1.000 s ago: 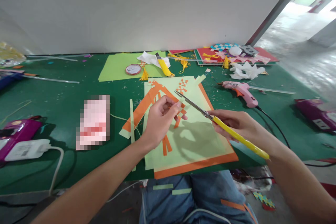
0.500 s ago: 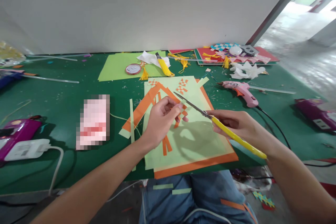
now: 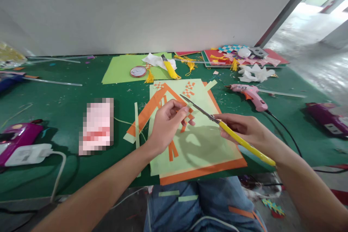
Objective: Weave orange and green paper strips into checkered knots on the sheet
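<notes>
Gripping yellow-handled scissors in right hand; pinching checkered piece in left hand, above pale green sheet; judging by checkered bits lying beyond, partly done, with loose orange strips left unwoven

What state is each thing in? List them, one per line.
Scissors: in the right hand, blades look nearly together.
Checkered paper: pinched in the left hand.
Glue gun: lying on its side, cord attached.
Tissue behind glue gun: crumpled.
Charger: apparently plugged into purple socket.
</notes>
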Demonstrator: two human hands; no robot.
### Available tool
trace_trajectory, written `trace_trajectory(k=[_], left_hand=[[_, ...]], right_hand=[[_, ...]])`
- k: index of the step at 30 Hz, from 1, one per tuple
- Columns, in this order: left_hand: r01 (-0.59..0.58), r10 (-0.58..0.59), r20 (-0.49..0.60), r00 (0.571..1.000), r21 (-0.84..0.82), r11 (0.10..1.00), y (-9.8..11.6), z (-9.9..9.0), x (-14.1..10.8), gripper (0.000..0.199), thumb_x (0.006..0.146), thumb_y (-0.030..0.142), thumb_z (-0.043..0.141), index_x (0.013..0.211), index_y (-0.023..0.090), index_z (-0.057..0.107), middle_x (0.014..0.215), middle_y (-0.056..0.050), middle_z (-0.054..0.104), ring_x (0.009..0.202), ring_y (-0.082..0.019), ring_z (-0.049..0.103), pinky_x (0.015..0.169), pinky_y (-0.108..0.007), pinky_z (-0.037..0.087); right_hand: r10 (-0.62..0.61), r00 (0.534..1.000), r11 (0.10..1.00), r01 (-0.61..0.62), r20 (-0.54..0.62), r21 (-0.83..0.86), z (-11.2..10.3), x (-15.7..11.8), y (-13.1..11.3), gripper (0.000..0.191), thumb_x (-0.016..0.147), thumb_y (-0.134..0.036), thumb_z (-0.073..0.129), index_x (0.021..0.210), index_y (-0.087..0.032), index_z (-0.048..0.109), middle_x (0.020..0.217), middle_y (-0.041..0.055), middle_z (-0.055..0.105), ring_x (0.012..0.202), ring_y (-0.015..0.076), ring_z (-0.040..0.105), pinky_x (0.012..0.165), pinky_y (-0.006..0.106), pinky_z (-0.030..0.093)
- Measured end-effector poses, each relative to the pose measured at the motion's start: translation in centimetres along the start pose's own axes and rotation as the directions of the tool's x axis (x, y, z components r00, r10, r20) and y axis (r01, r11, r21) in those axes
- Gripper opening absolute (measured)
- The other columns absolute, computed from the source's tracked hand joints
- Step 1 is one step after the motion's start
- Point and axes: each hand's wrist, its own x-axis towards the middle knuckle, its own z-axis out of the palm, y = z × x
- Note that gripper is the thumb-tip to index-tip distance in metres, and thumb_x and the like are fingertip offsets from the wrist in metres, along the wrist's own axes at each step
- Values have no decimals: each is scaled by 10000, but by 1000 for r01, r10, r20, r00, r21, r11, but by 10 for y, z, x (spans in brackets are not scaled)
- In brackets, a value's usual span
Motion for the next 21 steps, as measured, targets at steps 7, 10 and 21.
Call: trace_trajectory(k=[7,10,21], left_hand=[[16,-16,-10,1000,-2,1000,0,1,0,221,852,322,638,737,175,520,690,32,592,585,-130,671,546,-231,487],[23,-23,-10,1000,-2,1000,0,1,0,229,851,323,640,733,175,512,694,30,602,588,-131,675,543,-227,481],[22,-22,-11,1000,2,1000,1,1,0,238,847,329,646,724,170,519,689,29,599,598,-138,680,551,-233,482]], right_hand=[[0,1000,1000,0,12,27,4,1,6,474,772,-490,704,1179,-250,673,785,10,595,696,137,526,603,236,451],[5,1000,1000,-6,8,27,4,1,6,466,772,-498,702,1166,-251,676,763,3,561,679,132,499,591,236,430],[20,1000,1000,-20,-5,0,4,1,6,497,747,-551,695,1131,-235,694,768,27,578,685,159,502,594,268,439]])
